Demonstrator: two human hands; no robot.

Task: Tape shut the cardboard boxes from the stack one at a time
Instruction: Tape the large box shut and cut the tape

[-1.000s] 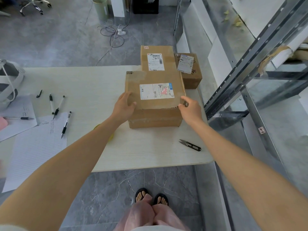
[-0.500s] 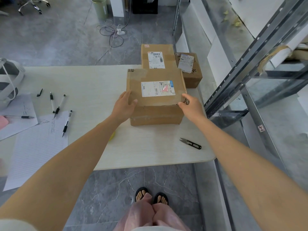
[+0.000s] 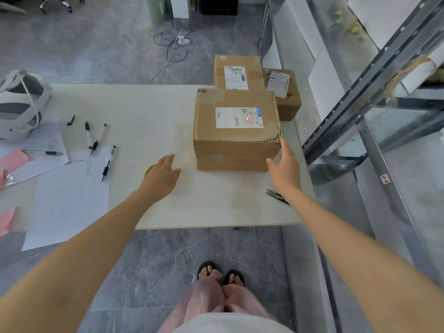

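- Left hand: released, fingers straight, holding nothing. It hovers low over the table, lower centre of frame, just left of the box and apart from it.
- A yellowish roll, likely the tape, peeks out under the left hand's edge. Can't tell if the hand touches it.
- Right hand: released, fingers spread, nothing held. It sits by the box's near right corner; contact not clear.
- Box: on the table, centre-right of frame, between the two hands. Flaps down, label on top, near right top edge torn.
- Axis: long side runs left-right in the frame, parallel to the table's near edge. Top faces up, front face toward the person.
- A horizontal seam crosses the front face; can't tell if it is one box or two stacked.
- Progress: glossy bands along the top's far edge and the front seam may be old tape. No fresh strip is obvious, so I judge this box still to be taped.
- Left to do: rear boxes, upper centre-right, presumably wait their turn.
- Snips lie lower right, near the right wrist.
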